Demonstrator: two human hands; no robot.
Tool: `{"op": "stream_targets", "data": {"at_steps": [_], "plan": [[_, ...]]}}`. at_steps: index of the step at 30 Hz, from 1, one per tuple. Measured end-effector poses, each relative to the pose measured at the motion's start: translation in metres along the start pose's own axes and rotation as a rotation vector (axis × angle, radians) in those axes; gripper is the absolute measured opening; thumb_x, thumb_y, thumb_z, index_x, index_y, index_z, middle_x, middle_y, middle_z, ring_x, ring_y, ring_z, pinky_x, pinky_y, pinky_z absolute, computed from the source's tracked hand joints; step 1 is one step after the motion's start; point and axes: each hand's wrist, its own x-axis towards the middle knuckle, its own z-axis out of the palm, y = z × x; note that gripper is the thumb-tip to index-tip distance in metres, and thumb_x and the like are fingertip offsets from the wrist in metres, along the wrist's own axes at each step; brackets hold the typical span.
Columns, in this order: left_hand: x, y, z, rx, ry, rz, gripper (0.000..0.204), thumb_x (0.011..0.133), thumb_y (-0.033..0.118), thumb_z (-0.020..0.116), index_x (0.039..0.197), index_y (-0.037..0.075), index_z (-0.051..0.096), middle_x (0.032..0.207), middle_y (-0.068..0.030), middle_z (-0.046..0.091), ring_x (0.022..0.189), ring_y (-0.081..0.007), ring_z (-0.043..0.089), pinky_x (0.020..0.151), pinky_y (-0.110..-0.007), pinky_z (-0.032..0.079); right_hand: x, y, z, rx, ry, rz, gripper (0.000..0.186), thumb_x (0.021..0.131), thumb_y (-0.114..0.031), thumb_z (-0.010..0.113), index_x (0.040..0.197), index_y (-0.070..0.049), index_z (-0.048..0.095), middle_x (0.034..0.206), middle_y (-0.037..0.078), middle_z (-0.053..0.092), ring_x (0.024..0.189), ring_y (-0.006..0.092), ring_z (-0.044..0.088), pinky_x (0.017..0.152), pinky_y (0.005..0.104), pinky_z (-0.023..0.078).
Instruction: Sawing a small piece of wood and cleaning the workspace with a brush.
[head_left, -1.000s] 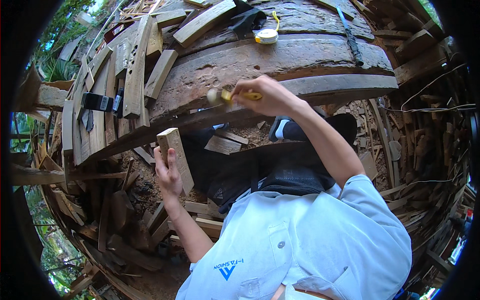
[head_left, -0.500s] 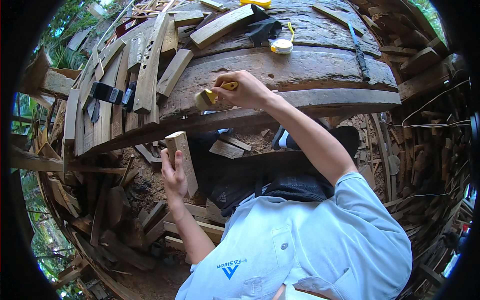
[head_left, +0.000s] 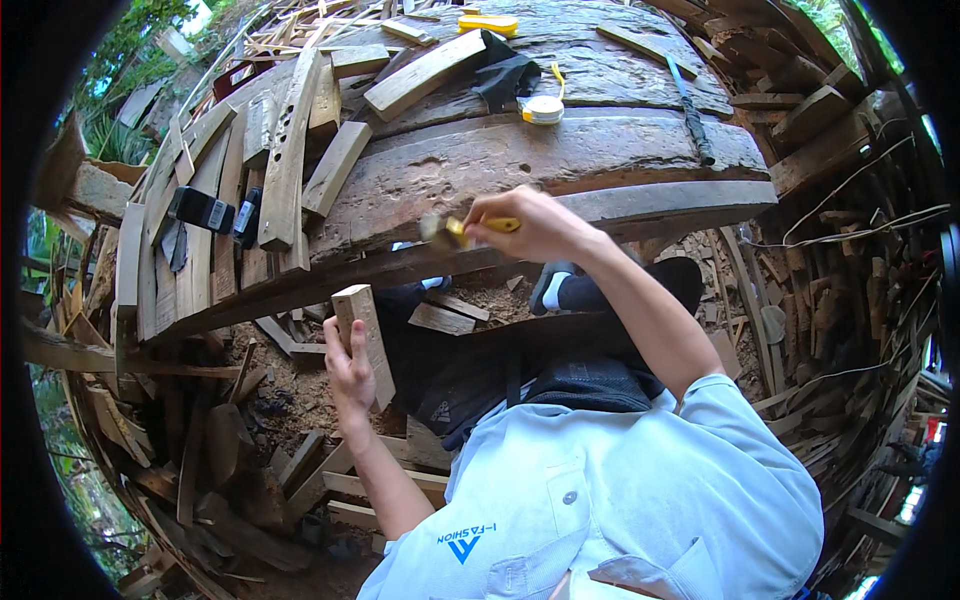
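My left hand (head_left: 350, 365) is closed around a short rectangular wooden block (head_left: 366, 340), held tilted upright in front of the bench edge. In my right hand (head_left: 530, 225) is a paintbrush (head_left: 492, 225) with a yellow handle, gripped near its ferrule. Its pale bristles point left, blurred by motion, near the front edge of the thick wooden workbench (head_left: 560, 150). Brush and block are apart. Behind the right hand a yellow and white tape measure (head_left: 543, 110) lies on the bench, beside a black cloth (head_left: 503, 76).
Wooden boards (head_left: 292, 150) and two black box-shaped items (head_left: 202, 210) crowd the bench's left side. A blue and black bar-like tool (head_left: 690, 115) lies at the right, a yellow case (head_left: 488, 24) at the back. Scrap wood (head_left: 440, 318) litters the ground by my feet.
My right hand and the brush have moved right and toward me, off the bench top to its front edge. The block stays in my left hand, nearly still. The view has shifted slightly.
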Motion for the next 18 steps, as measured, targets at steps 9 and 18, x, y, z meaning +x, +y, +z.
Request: {"op": "stream_targets", "data": {"at_steps": [9,18], "plan": [[0.007,0.007,-0.003,-0.016,-0.014,0.032,0.053,0.106,0.057,0.053,0.119,0.006,0.052,0.088,-0.0065,0.063,0.077,-0.0148,0.055,0.072,-0.032,0.048,0.033,0.013,0.025,0.171,0.152,-0.056,0.022,0.102,-0.022,0.069,0.113,-0.003,0.072,0.095,0.012,0.078,0.071,0.0173,0.074,0.067,0.0326,0.060],[0.010,0.001,0.004,-0.009,-0.025,0.071,0.052,0.106,0.056,0.054,0.120,0.006,0.052,0.086,-0.0064,0.061,0.077,-0.0148,0.054,0.072,-0.033,0.047,0.050,-0.011,-0.001,0.389,-0.155,0.136,0.029,0.104,-0.027,0.066,0.114,-0.001,0.074,0.090,0.018,0.077,0.067,0.0183,0.074,0.061,0.0327,0.061]]}}
